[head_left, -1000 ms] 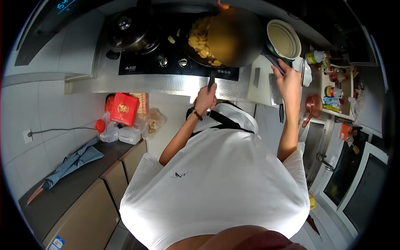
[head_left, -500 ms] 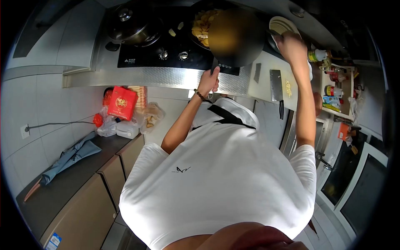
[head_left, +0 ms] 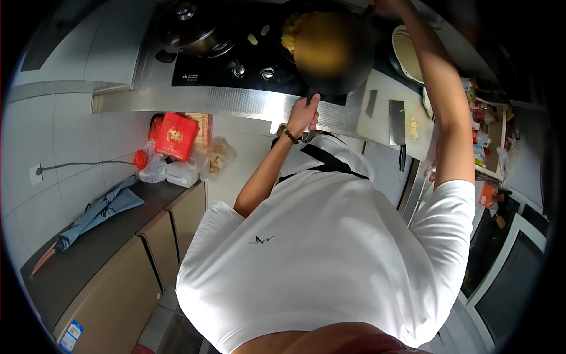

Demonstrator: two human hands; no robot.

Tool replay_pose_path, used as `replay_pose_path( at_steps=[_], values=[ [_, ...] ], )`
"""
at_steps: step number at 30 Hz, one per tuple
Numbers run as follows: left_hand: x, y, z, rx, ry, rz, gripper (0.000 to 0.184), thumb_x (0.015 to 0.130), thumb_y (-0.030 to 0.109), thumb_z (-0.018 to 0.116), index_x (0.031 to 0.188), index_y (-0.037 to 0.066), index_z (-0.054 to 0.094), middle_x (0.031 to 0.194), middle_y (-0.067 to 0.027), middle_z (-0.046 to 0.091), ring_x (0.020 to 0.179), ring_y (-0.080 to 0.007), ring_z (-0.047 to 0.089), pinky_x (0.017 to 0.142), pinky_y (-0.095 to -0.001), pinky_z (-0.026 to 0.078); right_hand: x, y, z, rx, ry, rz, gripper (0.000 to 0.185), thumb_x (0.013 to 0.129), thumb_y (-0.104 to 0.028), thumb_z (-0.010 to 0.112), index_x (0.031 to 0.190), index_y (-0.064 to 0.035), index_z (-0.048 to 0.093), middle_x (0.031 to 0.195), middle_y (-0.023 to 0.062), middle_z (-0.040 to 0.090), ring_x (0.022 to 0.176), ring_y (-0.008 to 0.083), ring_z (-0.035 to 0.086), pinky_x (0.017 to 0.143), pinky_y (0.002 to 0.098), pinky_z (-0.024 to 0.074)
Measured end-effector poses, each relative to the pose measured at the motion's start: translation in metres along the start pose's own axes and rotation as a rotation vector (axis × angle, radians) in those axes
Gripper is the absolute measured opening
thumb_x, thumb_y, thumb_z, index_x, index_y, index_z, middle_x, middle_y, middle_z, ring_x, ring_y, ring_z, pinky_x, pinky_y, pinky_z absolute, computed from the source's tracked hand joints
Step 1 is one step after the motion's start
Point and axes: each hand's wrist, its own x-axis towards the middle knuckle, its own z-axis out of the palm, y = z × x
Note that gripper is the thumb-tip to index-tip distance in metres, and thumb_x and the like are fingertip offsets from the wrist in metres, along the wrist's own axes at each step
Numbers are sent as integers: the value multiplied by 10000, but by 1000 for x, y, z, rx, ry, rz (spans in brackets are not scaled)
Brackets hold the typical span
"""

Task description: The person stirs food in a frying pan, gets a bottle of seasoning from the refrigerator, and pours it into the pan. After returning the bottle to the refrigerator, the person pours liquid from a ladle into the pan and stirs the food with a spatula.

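Observation:
On the right side of the black stove is a pan of yellow slices [head_left: 292, 34], much of it covered by a round blur. My left hand [head_left: 303, 114] is closed around the pan's dark handle [head_left: 311, 94] at the front edge. Stretched to the top edge of the view, my right hand [head_left: 391, 5] is partly cut off. Its fingers are wrapped around a dark handle [head_left: 369, 12], whose other end runs into the blur. Below that forearm sits a pale ridged bowl [head_left: 405, 52].
A cutting board [head_left: 377, 121] carries a cleaver [head_left: 397, 121] and chopped pale bits [head_left: 414, 127]. A lidded pot [head_left: 197, 41] stands on the stove's left. Bottles and packets fill a rack [head_left: 486, 135] at right. A red bag [head_left: 177, 137] and folded umbrella [head_left: 100, 212] lie left.
My right hand has moved up and away from beside the pale bowl to the top edge, carrying the dark handle. My left hand keeps its hold on the pan handle.

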Motion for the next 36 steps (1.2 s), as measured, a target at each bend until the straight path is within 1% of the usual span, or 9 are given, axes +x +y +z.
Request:
replay_pose_path(
  at_steps=[8, 12, 13, 15, 17, 21, 24, 29, 36],
  values=[
    [0, 3, 0, 15, -8, 0, 395, 1010, 376, 517, 745, 87, 470, 556, -1, 435, 397, -94, 391, 348, -266, 346, 29, 11, 24, 133, 88, -170, 233, 858, -244, 647, 890, -20, 699, 821, 187, 685, 771, 361, 649, 674, 464, 508],
    [1, 1, -6, 4, -30, 3, 394, 1001, 376, 532, 758, 73, 471, 567, -9, 445, 395, -100, 403, 345, -270, 355, 9, 6, 50, 112, 140, -453, 211, 851, -225, 650, 879, -22, 699, 803, 180, 685, 746, 352, 647, 654, 460, 504],
    [2, 0, -6, -9, -28, -1, 401, 992, 381, 546, 764, 59, 470, 571, -17, 451, 383, -108, 408, 341, -278, 357, -6, 0, 54, 138, 49, -580, 233, 901, -227, 632, 903, 0, 682, 853, 215, 676, 843, 396, 659, 728, 475, 525],
    [1, 2, -5, -10, -14, 0, 407, 991, 382, 547, 759, 56, 471, 567, -18, 452, 383, -108, 411, 340, -277, 357, -59, -23, 43, -56, 79, -610, 133, 896, -126, 598, 899, -12, 665, 803, 189, 682, 767, 362, 679, 662, 440, 545],
    [0, 2, -5, -10, 1, -3, 412, 991, 382, 547, 755, 53, 473, 563, -19, 454, 384, -108, 415, 338, -275, 357, -96, -21, 40, -82, 114, -617, 188, 919, -151, 605, 1039, -7, 612, 724, 201, 638, 708, 396, 635, 643, 475, 506],
    [-1, 1, -4, -1, 13, -16, 431, 988, 386, 551, 733, 47, 477, 562, -21, 464, 389, -104, 426, 339, -273, 369, -135, 12, 27, -133, 99, -621, 179, 931, -152, 573, 1019, -4, 622, 727, 185, 633, 699, 385, 630, 604, 472, 489],
    [-1, 1, -4, -4, 20, -21, 440, 988, 389, 550, 724, 45, 478, 561, -20, 465, 393, -102, 428, 342, -273, 375, -148, 34, 9, 40, 129, -614, 196, 917, -138, 593, 1077, -28, 620, 733, 196, 613, 690, 398, 600, 595, 489, 453],
    [-3, 3, -4, 20, 27, -16, 443, 990, 390, 547, 718, 48, 474, 562, -19, 464, 400, -98, 429, 344, -268, 373, -174, 36, -30, -3, 34, -566, 284, 882, -83, 615, 1164, -45, 614, 779, 214, 617, 731, 405, 605, 645, 477, 469],
    [-1, 2, -5, -12, -4, -24, 431, 996, 389, 535, 736, 51, 469, 563, -16, 463, 393, -94, 427, 336, -274, 363, -174, 27, 16, 26, 10, -482, 288, 877, -98, 626, 1157, -32, 601, 768, 231, 618, 719, 414, 609, 642, 477, 469]
  ],
)
